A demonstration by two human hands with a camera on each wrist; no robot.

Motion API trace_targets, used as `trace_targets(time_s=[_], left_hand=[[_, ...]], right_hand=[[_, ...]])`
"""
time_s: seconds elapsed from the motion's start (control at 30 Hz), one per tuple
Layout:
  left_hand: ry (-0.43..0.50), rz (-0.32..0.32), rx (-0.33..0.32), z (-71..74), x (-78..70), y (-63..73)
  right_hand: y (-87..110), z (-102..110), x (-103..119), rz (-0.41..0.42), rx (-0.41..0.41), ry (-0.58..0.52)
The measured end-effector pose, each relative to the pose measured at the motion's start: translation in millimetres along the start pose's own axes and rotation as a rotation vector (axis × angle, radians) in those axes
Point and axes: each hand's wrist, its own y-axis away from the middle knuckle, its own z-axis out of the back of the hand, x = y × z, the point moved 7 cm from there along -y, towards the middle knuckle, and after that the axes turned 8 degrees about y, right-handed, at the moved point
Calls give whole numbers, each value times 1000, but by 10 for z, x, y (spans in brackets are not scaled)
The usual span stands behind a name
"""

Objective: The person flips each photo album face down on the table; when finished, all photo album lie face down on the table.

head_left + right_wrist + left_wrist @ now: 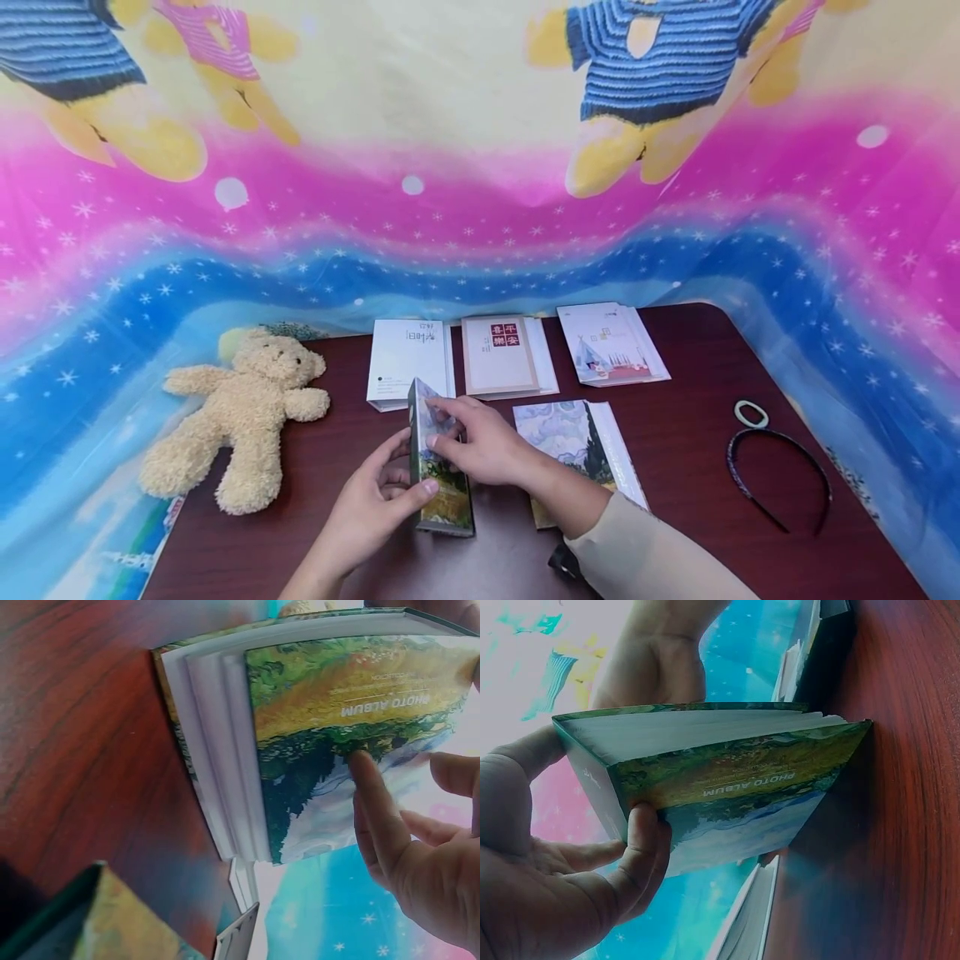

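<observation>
Left hand [375, 493] grips the album [448, 507] by its spine edge [592, 780]; right hand [480, 442] touches the cover [307, 769]; teddy [247, 412] lies well apart!

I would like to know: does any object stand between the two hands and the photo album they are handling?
Nothing visible stands in the way. The left hand grips the photo album at its spine, and the right hand touches its cover directly. The similar painted album lies to the right, not between them.
</observation>
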Motion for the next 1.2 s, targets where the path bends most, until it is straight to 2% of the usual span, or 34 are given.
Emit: trace_targets(time_s=[0.23, 0.53, 0.73, 1.2], left_hand=[[-14, -22, 7, -12, -30, -5], [-60, -74, -43, 3, -70, 5], [-14, -115, -36, -20, -84, 13], [53, -122, -27, -73, -70, 16]], right_hand=[[-5, -1, 59, -33, 14, -101], [8, 4, 74, -51, 8, -188], [24, 17, 52, -58, -14, -268], [58, 44, -23, -49, -42, -390]])
